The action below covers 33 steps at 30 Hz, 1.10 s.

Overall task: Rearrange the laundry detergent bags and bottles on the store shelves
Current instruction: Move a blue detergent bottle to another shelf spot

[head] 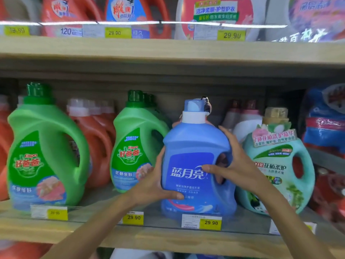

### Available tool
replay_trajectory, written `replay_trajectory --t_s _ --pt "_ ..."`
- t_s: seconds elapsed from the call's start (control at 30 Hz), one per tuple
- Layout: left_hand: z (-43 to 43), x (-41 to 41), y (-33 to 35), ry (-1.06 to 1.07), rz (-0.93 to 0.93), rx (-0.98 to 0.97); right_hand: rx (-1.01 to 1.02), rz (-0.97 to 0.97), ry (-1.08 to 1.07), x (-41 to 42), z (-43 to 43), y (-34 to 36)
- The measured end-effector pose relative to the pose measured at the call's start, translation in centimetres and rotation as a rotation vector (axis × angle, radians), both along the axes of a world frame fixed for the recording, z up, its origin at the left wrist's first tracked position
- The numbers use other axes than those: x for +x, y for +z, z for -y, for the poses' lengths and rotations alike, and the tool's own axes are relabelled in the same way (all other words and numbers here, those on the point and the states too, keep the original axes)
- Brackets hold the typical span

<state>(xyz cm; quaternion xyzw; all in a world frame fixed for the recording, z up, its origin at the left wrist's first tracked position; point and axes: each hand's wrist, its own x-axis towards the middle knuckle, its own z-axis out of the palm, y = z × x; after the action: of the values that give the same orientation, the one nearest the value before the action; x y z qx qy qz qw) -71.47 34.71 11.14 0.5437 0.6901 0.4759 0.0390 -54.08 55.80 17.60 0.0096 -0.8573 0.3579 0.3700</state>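
Blue bottle (194, 146), upright, just left of teal bottle (276, 176). Left hand (149, 187) clasps its lower side, thumb across the front; right hand (240, 165) wraps the handle (228, 191) side, thumb on the label (188, 165). Rigid, smooth plastic, probably full and heavy: hold by handle, with base supported.

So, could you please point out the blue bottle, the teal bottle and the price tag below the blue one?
blue bottle (192, 144): head view, on its shoulder above the label.
teal bottle (280, 171): head view, on its front label.
price tag (211, 223): head view, on its yellow part.
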Motion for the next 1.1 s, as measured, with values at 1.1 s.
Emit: replay_trajectory --t_s 1.1 --pt "5.7 6.4 3.9 0.162 -0.211 0.361 0.110 -0.217 0.078 7.1 5.8 2.8"
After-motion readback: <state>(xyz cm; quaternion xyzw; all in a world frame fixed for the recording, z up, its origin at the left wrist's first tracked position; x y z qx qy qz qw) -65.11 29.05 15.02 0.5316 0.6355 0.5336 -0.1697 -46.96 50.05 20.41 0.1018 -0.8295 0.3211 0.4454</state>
